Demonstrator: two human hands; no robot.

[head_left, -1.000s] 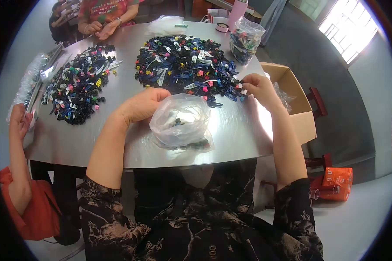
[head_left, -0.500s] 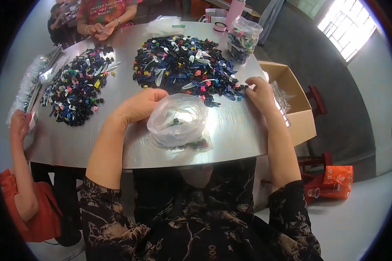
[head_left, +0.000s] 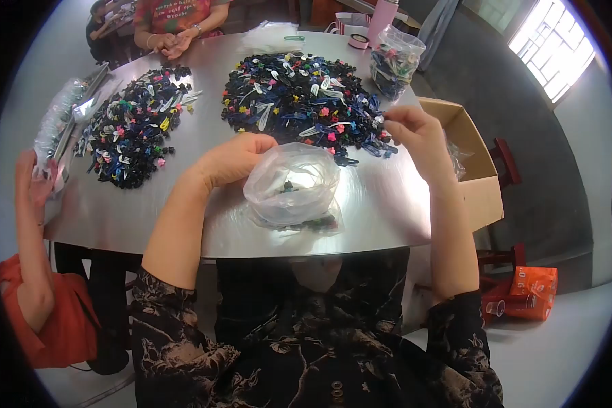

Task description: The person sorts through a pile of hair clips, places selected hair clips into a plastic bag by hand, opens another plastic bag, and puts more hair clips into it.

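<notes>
The left hand (head_left: 236, 160) grips a clear bag (head_left: 287, 206) by its left rim on the near desk (head_left: 115, 217). The right hand (head_left: 416, 136) curls (whether around anything, I cannot tell) at the larger clip pile's (head_left: 289, 102) right edge.

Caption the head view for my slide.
Left hand holds an open plastic bag; right hand at the edge of a hair-clip pile.

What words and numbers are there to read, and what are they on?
Shirt of the person across the table: three lines of letters, too blurred to read for sure.
Orange bag at the lower right: pale marks like "0" and "G", turned sideways; the rest is too unclear.
Open plastic bag by the left hand: no words that I can make out.
Pink bottle: none readable.
</notes>
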